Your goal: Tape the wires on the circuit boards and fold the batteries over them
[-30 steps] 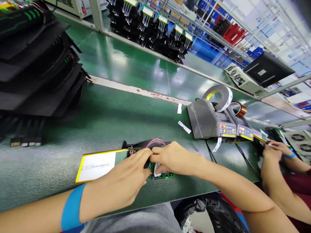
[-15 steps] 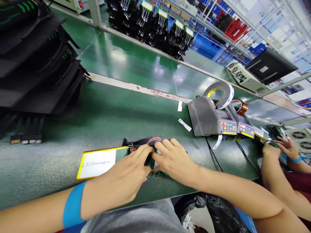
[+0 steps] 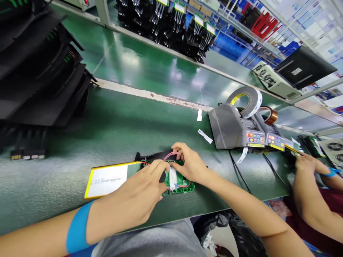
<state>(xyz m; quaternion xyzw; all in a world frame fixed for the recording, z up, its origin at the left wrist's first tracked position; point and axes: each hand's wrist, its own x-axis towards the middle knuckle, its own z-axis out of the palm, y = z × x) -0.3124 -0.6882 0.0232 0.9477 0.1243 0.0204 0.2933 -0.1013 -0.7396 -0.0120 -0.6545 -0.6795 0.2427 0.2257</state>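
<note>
A green open electronic housing point(image 3: 184, 187) with a white tape strip point(image 3: 173, 177) across it lies near the table's front edge. My left hand point(image 3: 142, 189) bends over its left part, fingers and thumb around a dark rounded part point(image 3: 162, 176) that is mostly hidden. At the far side, my right hand point(image 3: 191, 164) has its thumb and fingers curled round a loop of pink wires point(image 3: 171, 154); its fingertips are partly hidden. Left of the housing lies a flat white battery pack point(image 3: 109, 181) with yellow edges, joined by red wires. A black strip-like piece point(image 3: 158, 156) sits behind.
Two grey tape dispensers point(image 3: 227, 126) with tape rolls stand at the right, cables hanging below. Tape scraps point(image 3: 205, 136) lie beside them. Stacked black panels point(image 3: 40, 82) fill the left. A co-worker's hands point(image 3: 308, 162) are at far right. A black bin bag point(image 3: 241, 232) hangs below the edge.
My right hand has moved from over the middle of the housing to its far side, uncovering the white strip and green frame. My left hand stays nearly where it was.
</note>
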